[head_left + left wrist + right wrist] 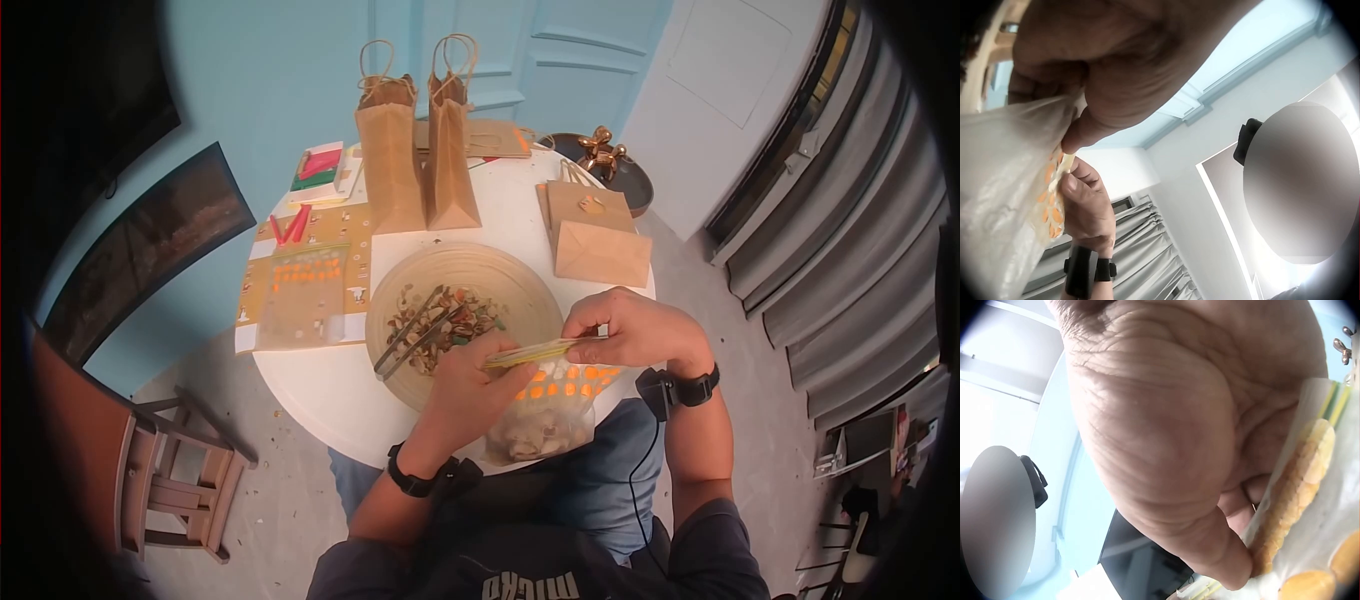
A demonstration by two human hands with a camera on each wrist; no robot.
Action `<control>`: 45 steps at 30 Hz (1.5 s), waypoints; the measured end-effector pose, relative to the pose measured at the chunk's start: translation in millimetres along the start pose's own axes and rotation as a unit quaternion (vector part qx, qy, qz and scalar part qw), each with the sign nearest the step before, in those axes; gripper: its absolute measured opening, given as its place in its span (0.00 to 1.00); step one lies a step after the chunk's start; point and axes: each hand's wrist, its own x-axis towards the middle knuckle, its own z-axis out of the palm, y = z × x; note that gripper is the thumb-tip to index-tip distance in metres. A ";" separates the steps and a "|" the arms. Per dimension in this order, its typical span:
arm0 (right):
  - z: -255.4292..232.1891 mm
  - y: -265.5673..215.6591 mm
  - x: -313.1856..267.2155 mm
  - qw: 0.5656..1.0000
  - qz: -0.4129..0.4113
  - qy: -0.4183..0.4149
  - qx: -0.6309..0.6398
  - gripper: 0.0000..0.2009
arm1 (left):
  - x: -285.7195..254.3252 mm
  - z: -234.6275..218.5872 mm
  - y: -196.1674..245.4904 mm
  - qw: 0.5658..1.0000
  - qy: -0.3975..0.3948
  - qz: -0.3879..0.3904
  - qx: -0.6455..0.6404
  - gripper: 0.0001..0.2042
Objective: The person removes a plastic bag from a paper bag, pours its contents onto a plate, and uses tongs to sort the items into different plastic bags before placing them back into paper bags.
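Note:
A translucent zip bag (pixel 540 425) with an orange print hangs between my two hands over my lap, at the table's near edge. Pale pieces fill its lower part. My left hand (pixel 462 398) pinches one end of the bag's yellow-green zip edge, thumb and fingers on either side. At the other end, my right hand (pixel 635 328) pinches the same edge; the right wrist view shows its thumb (pixel 1225 565) against the plastic. Just beyond the hands stands a wide, shallow bowl (pixel 535 285) of mixed dried pieces, with dark metal tongs (pixel 412 335) lying across them.
Two upright paper bags (pixel 392 165) stand behind the bowl. Smaller folded paper bags (pixel 603 250) lie at the right. On the left, a flat zip bag (pixel 305 290) lies on a patterned sheet near pink strips (pixel 292 226). A wooden chair (pixel 190 490) stands left of the round table (pixel 310 395).

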 end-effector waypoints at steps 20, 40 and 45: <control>9.6 2.6 7.9 0.995 -0.065 0.050 -0.057 0.06 | 0.5 -2.2 4.4 1.000 -0.004 -0.020 -0.001 0.10; 10.5 -0.2 -35.9 0.990 -0.053 0.088 -0.100 0.09 | -11.2 2.4 8.6 0.998 -0.019 0.006 0.068 0.08; 14.6 -1.4 -75.5 0.990 -0.050 0.122 -0.052 0.09 | -10.7 19.9 23.4 0.996 -0.044 0.020 0.071 0.08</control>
